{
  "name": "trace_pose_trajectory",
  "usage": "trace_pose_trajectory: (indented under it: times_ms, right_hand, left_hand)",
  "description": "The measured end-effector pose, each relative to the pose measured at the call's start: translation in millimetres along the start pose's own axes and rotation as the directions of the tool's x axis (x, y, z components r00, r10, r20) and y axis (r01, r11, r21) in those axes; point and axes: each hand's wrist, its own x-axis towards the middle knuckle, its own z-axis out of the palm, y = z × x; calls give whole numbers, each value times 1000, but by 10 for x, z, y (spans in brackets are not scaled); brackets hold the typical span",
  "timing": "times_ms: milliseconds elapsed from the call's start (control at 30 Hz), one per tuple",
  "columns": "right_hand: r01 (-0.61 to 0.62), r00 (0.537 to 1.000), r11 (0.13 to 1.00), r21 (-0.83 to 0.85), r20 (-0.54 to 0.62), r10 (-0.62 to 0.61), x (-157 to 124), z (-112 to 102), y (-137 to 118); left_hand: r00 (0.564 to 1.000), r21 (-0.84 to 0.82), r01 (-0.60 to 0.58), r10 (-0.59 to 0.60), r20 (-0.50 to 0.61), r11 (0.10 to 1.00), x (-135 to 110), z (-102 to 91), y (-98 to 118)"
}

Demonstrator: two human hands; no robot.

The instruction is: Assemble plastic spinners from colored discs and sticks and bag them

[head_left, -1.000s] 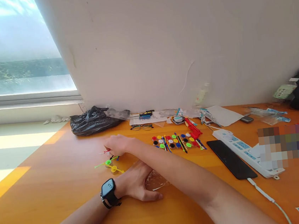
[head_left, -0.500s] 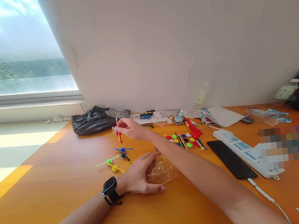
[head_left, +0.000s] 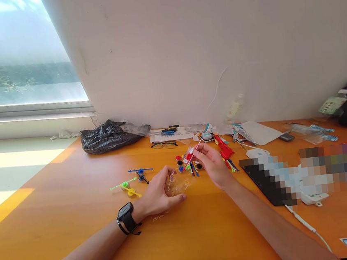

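One red stick (head_left: pixel 193 156) is pinched in the right hand (head_left: pixel 214 168), beside the left hand (head_left: pixel 157 193) clutching a clear bag (head_left: pixel 179 184).

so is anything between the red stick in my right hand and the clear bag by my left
Nothing visible. The right hand holds the red stick raised just beyond the clear bag; the coloured discs lie under it, not between.
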Motion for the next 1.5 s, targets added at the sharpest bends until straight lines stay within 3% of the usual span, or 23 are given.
trace_pose_trajectory:
  times_ms: [200, 500, 633, 800, 1000, 1267, 1400, 1500]
  right_hand:
    - [71, 996, 989, -128, 62, -64, -136, 131, -7]
    - [141, 985, 958, -248, 129, -112, -236, 171, -35]
    - [117, 982, 926, -359, 182, -54, -232, 152, -2]
    - [101, 964, 918, -383, 264, 4, -239, 131, 24]
    - [181, 920, 891, -416, 392, -4, -228, 118, -97]
    - [180, 931, 916, -357, 362, -42, -203, 50, -409]
    - [139, 948, 934, -330, 318, -29, -222, 36, -419]
    - [116, 962, 939, -325, 270, -25, -224, 4, -410]
  left_hand:
    - [994, 24, 3, -1, -109, 1000, -15, 19, 38]
    - [983, 15, -15, 17, -182, 1000, -33, 68, 16]
    - [966, 38, -39, 48, -255, 999, -38, 73, 18]
    - [957, 59, -46, 61, -283, 997, -39, 96, -31]
    - [955, 23, -3, 10, -297, 1000, -37, 108, 3]
    - [980, -363, -53, -22, -200, 930, -3, -14, 64]
    - [998, -564, 64, -38, 58, 823, 41, 5, 29]
    - [969, -640, 215, -77, 237, 737, 43, 7, 112]
